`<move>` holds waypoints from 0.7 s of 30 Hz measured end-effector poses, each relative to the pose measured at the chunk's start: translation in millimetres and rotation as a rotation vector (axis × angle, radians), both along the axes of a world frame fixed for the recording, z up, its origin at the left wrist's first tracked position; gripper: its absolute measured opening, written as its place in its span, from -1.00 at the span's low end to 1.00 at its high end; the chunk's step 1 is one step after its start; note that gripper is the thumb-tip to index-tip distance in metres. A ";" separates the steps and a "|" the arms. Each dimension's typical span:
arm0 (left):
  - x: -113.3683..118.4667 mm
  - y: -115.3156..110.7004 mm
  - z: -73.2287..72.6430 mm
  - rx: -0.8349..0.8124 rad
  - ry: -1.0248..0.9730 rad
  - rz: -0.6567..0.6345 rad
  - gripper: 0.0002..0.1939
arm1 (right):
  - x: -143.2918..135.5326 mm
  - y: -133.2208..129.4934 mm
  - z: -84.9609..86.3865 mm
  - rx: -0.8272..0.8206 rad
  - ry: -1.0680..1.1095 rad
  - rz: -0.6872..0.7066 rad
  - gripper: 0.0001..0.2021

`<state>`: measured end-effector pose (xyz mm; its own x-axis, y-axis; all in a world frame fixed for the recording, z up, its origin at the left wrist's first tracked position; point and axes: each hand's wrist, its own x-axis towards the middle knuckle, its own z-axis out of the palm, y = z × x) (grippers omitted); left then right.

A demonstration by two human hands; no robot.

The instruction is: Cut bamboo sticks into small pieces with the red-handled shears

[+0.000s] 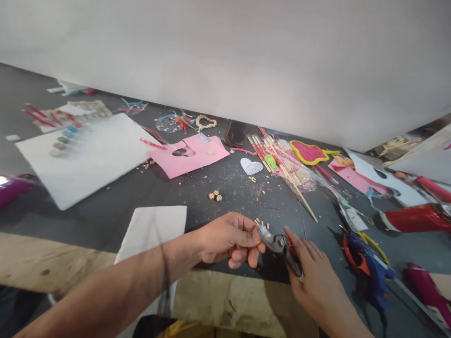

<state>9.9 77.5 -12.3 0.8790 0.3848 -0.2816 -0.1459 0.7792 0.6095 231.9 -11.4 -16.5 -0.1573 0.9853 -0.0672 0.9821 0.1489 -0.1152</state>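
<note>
My right hand (313,270) is wrapped round the handles of a pair of pruning shears (280,244), with the metal jaws pointing left. The fingertips of my left hand (234,239) are pinched together right at those jaws; whatever small piece they hold is hidden. Just beyond the jaws, short cut wooden bits (262,224) lie on the dark table. Farther off sits a small cluster of pale wooden pieces (214,195). A paper heart (251,166) with a drawn pattern lies near several chopsticks (299,192), some in red-and-white wrappers.
Left are a white board (95,159), pink paper (193,155) and a white sheet (155,225). A phone (236,134) and a heart-shaped bead ring (206,122) lie at the back. On the right are a blue glue gun (373,267) and a red can (417,218). A wall stands behind.
</note>
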 end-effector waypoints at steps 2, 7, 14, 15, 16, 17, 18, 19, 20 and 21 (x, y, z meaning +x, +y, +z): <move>0.5 0.1 -0.3 0.013 -0.006 0.011 -0.82 | 1.1 -1.0 -1.4 0.006 0.017 0.007 -0.38; 9.5 -3.4 -3.5 0.346 0.160 0.222 -0.80 | 1.5 1.2 -4.0 0.005 -0.024 -0.043 -0.46; 11.7 -8.1 -2.7 0.597 0.339 0.358 -0.79 | -7.2 4.4 -0.3 -0.005 -0.113 -0.092 -0.44; 10.9 -7.7 -2.9 0.587 0.335 0.352 -0.77 | -8.5 4.2 0.0 -0.002 -0.126 -0.090 -0.43; 10.1 -7.0 -3.1 0.571 0.324 0.343 -0.76 | -9.4 3.9 0.3 0.000 -0.133 -0.086 -0.42; 9.5 -6.1 -3.4 0.549 0.303 0.334 -0.75 | -9.9 3.4 0.4 0.004 -0.134 -0.084 -0.42; 9.0 -5.2 -3.7 0.522 0.275 0.318 -0.74 | -10.0 2.9 0.5 0.006 -0.129 -0.081 -0.41; 8.6 -4.4 -3.9 0.490 0.245 0.298 -0.73 | -9.7 2.3 0.5 0.008 -0.121 -0.076 -0.41; 8.5 -3.7 -4.0 0.457 0.219 0.278 -0.72 | -9.1 1.7 0.4 0.010 -0.110 -0.066 -0.40; 8.4 -3.4 -4.0 0.433 0.198 0.260 -0.72 | -8.3 1.1 0.2 0.012 -0.096 -0.053 -0.39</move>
<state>18.3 74.2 -16.2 0.6857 0.7000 -0.1995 -0.1497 0.4039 0.9025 223.5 -10.3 -16.3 -0.0979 0.9929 -0.0677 0.9951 0.0969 -0.0183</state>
